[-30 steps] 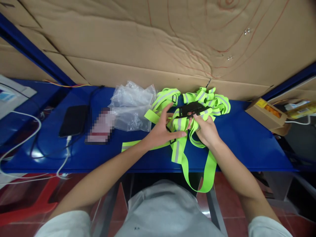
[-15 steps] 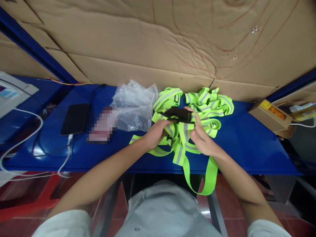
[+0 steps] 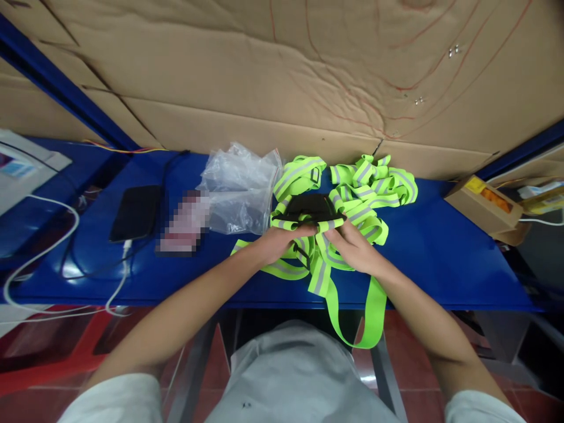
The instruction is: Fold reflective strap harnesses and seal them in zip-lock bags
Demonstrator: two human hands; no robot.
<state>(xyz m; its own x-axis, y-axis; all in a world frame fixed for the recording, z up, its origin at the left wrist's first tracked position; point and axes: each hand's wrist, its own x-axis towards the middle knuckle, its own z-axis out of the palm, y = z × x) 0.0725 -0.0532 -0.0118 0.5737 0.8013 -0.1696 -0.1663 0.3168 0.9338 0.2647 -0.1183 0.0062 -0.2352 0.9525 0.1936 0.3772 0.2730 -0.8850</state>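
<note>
1. At centre frame, on the blue table (image 3: 440, 258), both hands work one reflective strap harness (image 3: 324, 258). The left hand (image 3: 275, 241) and right hand (image 3: 352, 249) pinch a folded neon strap against the front edge of a black pad (image 3: 308, 207). Both are closed on the harness, fingertips almost meeting.
2. Keep the pinch points close together, so the fold stays flat against the pad.
3. Judged from the slack, one loop (image 3: 356, 317) hangs over the table's near edge at lower centre. Gather it before tightening the bundle, or it may snag.
4. Keep the work apart from the second harness pile (image 3: 374, 179) just beyond, at upper right of centre. The straps lie very near and could tangle.
5. Clear plastic bags (image 3: 240, 188) lie left of the pad, and a dark phone (image 3: 134, 212) further left. Both are clear of the hands.
</note>
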